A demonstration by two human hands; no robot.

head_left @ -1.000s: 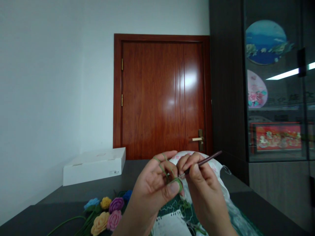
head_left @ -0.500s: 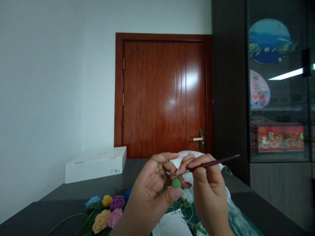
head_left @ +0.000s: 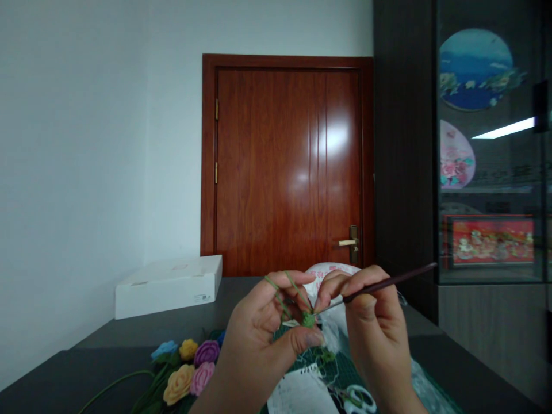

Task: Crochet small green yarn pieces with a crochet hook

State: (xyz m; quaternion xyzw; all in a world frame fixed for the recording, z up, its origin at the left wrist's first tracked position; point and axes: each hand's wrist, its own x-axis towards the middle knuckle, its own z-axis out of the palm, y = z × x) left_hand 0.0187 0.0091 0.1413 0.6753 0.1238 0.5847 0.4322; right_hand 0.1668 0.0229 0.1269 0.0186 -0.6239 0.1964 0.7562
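Between the thumb and fingers of my left hand is a small green crochet piece. Green yarn loops over that hand's raised index finger and runs down to the piece. My right hand grips a crochet hook with a dark handle, held like a pen and slanting up to the right. The hook's thin metal end meets the right side of the green piece; whether its tip is inside a stitch I cannot tell. Below the hands lie a spiral notebook page and white-handled scissors.
Crocheted flowers in several colours lie at the left on the dark table. Behind them stands a white box. A green cutting mat, loose threads and a white plastic bag are beneath and behind my hands.
My right hand and the crochet hook have moved a little to the right. The green piece has turned slightly in my left fingers, and the scissors have come into clearer view.
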